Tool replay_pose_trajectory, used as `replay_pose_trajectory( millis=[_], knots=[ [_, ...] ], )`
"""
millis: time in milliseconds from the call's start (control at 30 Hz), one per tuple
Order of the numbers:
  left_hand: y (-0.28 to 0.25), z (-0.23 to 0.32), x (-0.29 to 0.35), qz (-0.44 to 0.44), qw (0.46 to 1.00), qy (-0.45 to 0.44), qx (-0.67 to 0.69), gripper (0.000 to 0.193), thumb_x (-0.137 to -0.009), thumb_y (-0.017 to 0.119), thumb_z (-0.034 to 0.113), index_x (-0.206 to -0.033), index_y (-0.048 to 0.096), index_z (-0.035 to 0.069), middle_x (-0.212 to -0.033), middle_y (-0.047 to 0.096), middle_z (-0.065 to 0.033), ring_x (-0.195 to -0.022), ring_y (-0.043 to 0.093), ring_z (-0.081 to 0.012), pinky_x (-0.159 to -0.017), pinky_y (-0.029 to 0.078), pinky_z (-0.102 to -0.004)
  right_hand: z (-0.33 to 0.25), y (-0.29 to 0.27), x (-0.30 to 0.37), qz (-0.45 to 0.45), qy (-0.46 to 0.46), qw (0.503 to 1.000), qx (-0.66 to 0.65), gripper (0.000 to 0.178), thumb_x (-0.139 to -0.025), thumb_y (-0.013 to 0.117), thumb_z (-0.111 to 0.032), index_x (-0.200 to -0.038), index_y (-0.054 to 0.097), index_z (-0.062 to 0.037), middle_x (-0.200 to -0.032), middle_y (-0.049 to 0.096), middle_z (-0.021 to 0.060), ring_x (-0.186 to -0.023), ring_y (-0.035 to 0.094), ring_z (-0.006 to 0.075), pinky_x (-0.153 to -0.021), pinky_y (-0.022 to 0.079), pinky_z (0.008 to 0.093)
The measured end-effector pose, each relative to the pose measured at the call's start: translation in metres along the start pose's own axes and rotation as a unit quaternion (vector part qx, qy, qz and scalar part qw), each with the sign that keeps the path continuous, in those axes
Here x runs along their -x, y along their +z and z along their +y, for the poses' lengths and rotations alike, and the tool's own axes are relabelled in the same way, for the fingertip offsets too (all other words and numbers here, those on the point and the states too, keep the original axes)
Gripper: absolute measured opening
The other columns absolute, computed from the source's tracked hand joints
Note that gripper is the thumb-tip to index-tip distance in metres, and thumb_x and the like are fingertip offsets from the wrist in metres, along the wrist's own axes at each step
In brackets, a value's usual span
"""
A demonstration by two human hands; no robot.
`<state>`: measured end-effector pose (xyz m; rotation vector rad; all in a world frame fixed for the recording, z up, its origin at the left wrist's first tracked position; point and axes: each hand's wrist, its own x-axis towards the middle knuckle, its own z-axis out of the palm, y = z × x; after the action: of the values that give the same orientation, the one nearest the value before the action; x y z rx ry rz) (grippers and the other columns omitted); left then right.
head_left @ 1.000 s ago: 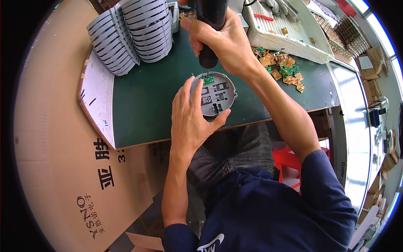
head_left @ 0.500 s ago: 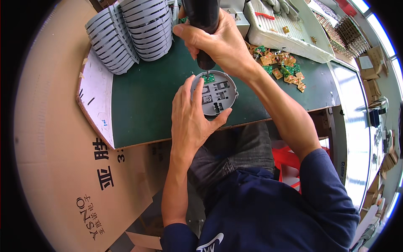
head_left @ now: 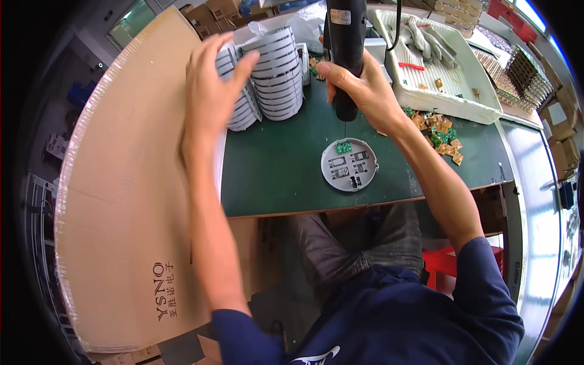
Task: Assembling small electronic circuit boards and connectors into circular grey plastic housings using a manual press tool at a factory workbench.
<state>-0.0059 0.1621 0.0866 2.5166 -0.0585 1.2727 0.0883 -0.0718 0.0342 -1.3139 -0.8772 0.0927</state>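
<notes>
My right hand [head_left: 372, 91] grips a black electric screwdriver [head_left: 347, 52], held upright with its thin bit pointing down. Below the bit, a round grey plastic housing [head_left: 366, 171] lies on the green tabletop, and the bit's end appears just short of it. A small green circuit board [head_left: 344, 148] sits in the far part of that housing, near several black and grey fittings. Over on the left, my left hand [head_left: 210, 91] has its fingers apart beside a stack of grey round housings [head_left: 278, 82]. It partly covers a second grey stack [head_left: 244, 112]; whether it touches that one I cannot tell.
Loose green and tan circuit boards [head_left: 447, 137] lie in a pile on the right. Behind them stands a white foam tray [head_left: 486, 114] containing gloves [head_left: 429, 44] and a red-handled tool [head_left: 411, 66]. A large cardboard sheet [head_left: 131, 201] rises along the left side.
My left hand has let go of the housing and moved left and away to the grey stacks. The screwdriver has lifted off the circuit board. The whole view has also shifted.
</notes>
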Motion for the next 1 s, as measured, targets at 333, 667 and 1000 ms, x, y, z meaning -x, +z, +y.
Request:
replay_pose_trajectory(
  millis=[333,667,1000],
  knots=[
    [0.067,-0.071,-0.146,-0.514,0.842,-0.141,-0.085,0.101,-0.076,0.063,0.086,-0.141,0.063,0.009,-0.145,0.060,-0.0169,-0.137,0.054,-0.0331,-0.110,0.044,-0.0501,-0.014,-0.002,0.064,0.052,-0.032,0.966,0.252,0.070,-0.093,0.077,-0.022,-0.150,0.042,0.0004,-0.132,0.061,0.0169,-0.124,0.059,0.0280,-0.108,0.046,0.0406],
    [0.068,-0.064,-0.143,-0.510,0.856,-0.079,-0.038,0.105,-0.071,0.070,0.080,-0.136,0.065,-0.002,-0.140,0.062,-0.0243,-0.132,0.058,-0.0353,-0.110,0.044,-0.0455,0.029,-0.008,0.168,-0.239,-0.105,0.818,0.512,0.062,-0.084,0.079,-0.038,-0.140,0.057,-0.0209,-0.154,0.049,0.0128,-0.146,0.043,0.0343,-0.125,0.025,0.0586],
    [0.005,-0.031,-0.062,-0.134,0.979,-0.039,0.148,0.101,-0.073,0.089,0.042,-0.153,0.045,-0.002,-0.149,0.054,-0.0240,-0.136,0.055,-0.0305,-0.113,0.043,-0.0390,-0.031,-0.153,0.249,0.259,0.072,0.859,0.437,0.026,-0.102,0.062,-0.014,-0.122,0.061,0.0028,-0.113,0.069,0.0145,-0.096,0.067,0.0187,-0.081,0.055,0.0371]
  ],
)
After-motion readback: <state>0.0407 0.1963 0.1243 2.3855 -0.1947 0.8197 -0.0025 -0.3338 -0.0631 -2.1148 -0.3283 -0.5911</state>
